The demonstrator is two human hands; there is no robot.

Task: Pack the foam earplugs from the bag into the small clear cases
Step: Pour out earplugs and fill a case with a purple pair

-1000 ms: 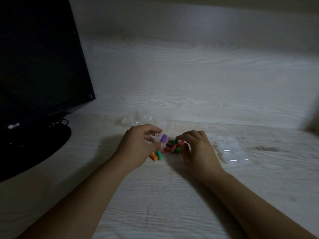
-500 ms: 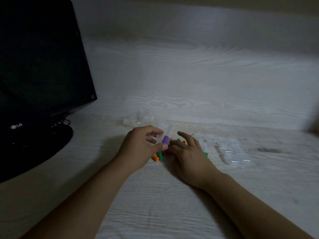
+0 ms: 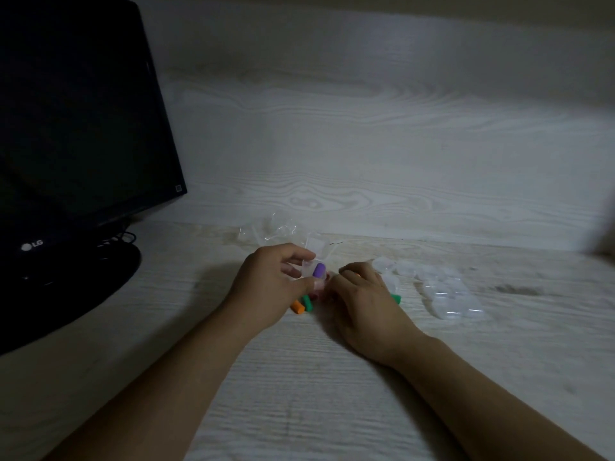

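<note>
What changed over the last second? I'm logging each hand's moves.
The right hand slid left over the loose colourful foam earplugs, covering most. The left hand kept holding the small clear case with the purple earplug. The pile of empty clear cases stayed put.

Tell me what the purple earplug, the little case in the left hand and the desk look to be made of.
Purple cylindrical earplug: matte, soft-looking, likely foam. Small clear case pinched by the left hand: see-through and glossy, probably hard plastic. Pale desk top: printed-looking wood grain with a dull sheen, perhaps laminate rather than solid wood.
</note>
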